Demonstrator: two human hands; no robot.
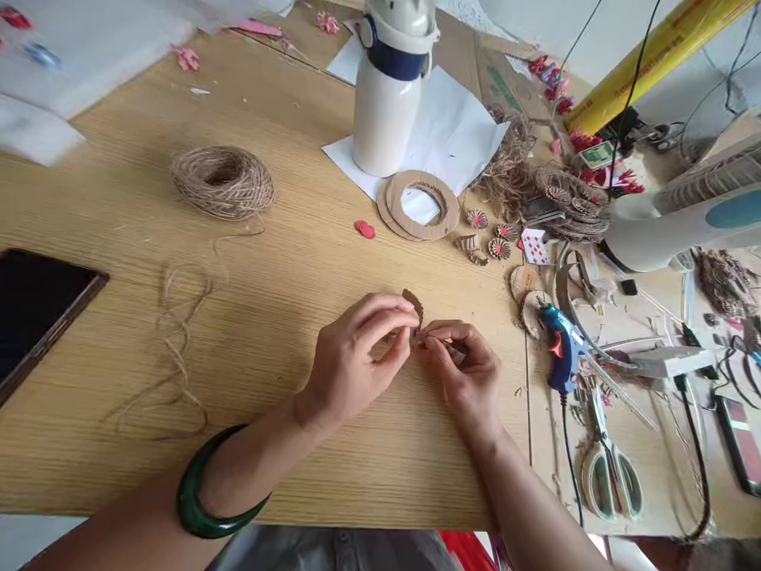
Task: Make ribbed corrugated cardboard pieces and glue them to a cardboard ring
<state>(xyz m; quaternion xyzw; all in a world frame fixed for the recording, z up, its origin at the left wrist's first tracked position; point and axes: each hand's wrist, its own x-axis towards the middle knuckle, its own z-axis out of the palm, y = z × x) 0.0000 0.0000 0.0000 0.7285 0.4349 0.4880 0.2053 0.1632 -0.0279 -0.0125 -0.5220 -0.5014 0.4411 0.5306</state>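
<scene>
My left hand (357,357) and my right hand (464,373) meet over the middle of the wooden table (119,381). Both pinch a small brown strip of corrugated cardboard (413,305), which sticks up between the fingertips. The left thumb and forefinger close on its upper part. The right fingers curl round its lower end. A green bangle (199,500) sits on my left forearm.
A ball of jute twine (223,181) with loose strands lies at the left. A white flask (392,87) stands on paper behind cardboard rings (419,206). A blue glue gun (562,349), scissors (612,468), small cardboard rosettes (496,238) and cables crowd the right. A dark tablet (29,309) lies far left.
</scene>
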